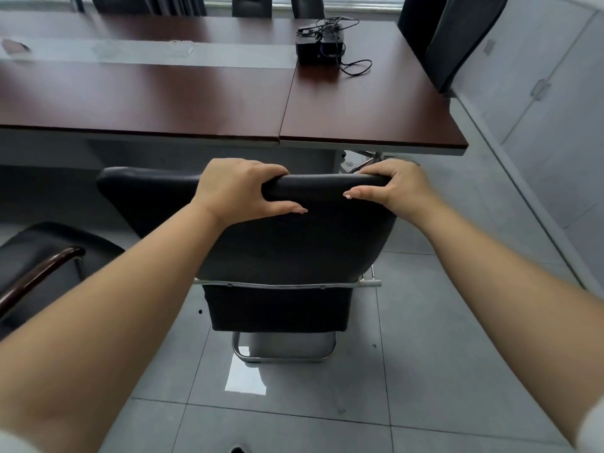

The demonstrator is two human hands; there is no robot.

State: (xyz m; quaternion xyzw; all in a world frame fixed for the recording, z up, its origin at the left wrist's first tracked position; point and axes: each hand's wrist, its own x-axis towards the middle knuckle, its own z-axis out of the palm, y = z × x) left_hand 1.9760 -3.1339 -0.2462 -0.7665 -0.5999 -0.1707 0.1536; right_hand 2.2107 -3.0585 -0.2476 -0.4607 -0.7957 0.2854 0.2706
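Both hands grasp the top edge of the black chair (294,243), seen from behind its backrest.

Left hand (235,188): fingers curled over the top roll of the backrest and out of sight on the far side, thumb laid along the near face, pointing toward the other hand. Firm wrap.

Right hand (395,188): the same grip mirrored at the backrest's right corner, fingers hooked over the top, thumb flat on the near face and pointing inward. A bare stretch of the top roll lies between the two hands.

Chair position: directly under and below the hands, backrest toward the person, seat facing the surface (163,99). The top of the backrest sits just short of the surface's near edge. The chrome frame (284,358) rests on the grey tiled floor (425,371), below the hands and near the person.

Beyond the hands: the surface is dark red-brown, in two panels with a seam running away from the left hand. Far beyond the hands a black device (318,47) sits on it, with a cable (356,65) looped on its right side.

Left of the left hand and lower: a second chair (42,273) with a dark wooden armrest, well apart from the grasped one.

Far beyond the right hand: a high-backed chair (457,37) at the surface's end. To the right of the right hand runs a grey cabinet wall (555,93).
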